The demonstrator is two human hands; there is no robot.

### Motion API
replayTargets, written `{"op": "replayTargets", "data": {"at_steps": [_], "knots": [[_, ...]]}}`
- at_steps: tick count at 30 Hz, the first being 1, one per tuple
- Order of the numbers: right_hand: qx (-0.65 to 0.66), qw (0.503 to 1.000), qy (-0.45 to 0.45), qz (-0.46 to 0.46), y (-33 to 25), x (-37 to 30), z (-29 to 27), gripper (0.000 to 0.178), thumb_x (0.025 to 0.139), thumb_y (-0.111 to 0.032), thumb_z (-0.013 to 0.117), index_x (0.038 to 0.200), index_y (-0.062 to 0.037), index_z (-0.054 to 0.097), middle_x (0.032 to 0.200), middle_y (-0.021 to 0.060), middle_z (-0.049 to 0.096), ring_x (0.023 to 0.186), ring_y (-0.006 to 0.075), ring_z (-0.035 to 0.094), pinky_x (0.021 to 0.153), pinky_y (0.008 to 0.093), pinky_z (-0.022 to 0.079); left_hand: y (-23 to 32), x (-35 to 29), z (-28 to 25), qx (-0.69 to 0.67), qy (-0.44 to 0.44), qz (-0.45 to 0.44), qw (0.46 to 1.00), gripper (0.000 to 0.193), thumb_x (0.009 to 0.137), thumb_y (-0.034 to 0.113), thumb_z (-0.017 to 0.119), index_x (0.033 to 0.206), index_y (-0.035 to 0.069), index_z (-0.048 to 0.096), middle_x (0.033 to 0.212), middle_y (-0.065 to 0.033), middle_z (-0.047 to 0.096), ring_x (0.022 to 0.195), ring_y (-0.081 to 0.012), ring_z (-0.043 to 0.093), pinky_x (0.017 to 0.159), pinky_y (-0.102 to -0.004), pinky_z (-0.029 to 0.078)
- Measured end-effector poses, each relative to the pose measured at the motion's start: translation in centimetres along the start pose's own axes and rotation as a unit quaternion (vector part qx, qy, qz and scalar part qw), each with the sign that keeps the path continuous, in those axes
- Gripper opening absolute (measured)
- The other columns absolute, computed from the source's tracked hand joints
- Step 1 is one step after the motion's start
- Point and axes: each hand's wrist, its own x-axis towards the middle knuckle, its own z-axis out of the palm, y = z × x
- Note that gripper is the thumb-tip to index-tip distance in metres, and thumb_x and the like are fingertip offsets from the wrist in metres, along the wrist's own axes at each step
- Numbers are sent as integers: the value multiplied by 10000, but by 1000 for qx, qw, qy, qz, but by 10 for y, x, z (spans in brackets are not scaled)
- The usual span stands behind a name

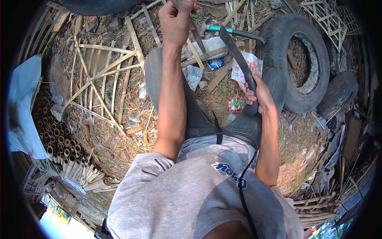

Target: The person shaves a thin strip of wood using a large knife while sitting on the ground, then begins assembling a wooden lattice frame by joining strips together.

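My right hand is wrapped round the dark handle of a machete. Its long dark blade slants up and to the left over the ground in front of my knees. Reaching far forward at the top edge, my left hand is closed round a bamboo strip, whose lower end slants down to the right. The top of that hand is cut off by the picture's edge. A hammer with a teal and black handle lies just beyond the blade's tip.
A large tyre lies at the right. Lattices of split bamboo cover the ground at the left. Cut bamboo tubes are stacked farther left. Wrappers, including a blue packet, lie on the straw between my legs.
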Motion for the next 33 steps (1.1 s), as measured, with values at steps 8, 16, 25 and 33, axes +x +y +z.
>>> {"op": "replayTargets", "data": {"at_steps": [8, 16, 25, 33], "knots": [[213, 951, -223, 2, 24, 15, -8, 495, 999, -533, 454, 826, -73, 515, 526, -69, 381, 369, 34, 344, 360, 225, 313, 11, 16, 11, -58, -76, -117, 989, 469, 1051, 394, 495, 682, 125, 389, 579, 33, 329, 519, -84, 290, 504, -275, 237], [279, 914, -289, -46, 54, 15, 16, 519, 983, -543, 397, 835, -57, 505, 509, -53, 364, 329, 65, 319, 352, 248, 308, 6, 0, 36, -132, 116, -15, 984, 471, 1057, 378, 489, 685, 102, 402, 550, 33, 329, 477, -77, 296, 461, -260, 269], [240, 907, -304, -167, 62, 8, 14, 563, 973, -578, 322, 813, -62, 481, 484, -31, 364, 320, 90, 309, 355, 277, 315, 0, -13, 40, -78, 142, -4, 987, 478, 1034, 318, 545, 635, 124, 368, 523, 40, 288, 457, -75, 264, 444, -262, 218], [233, 892, -338, -188, 65, 12, 2, 576, 961, -600, 315, 795, -70, 467, 470, -23, 349, 319, 104, 305, 356, 290, 320, 21, -2, 60, 163, -61, -122, 977, 511, 825, 297, 834, 1188, -31, 687, 708, 66, 573, 645, -26, 456, 604, -209, 358]]}}
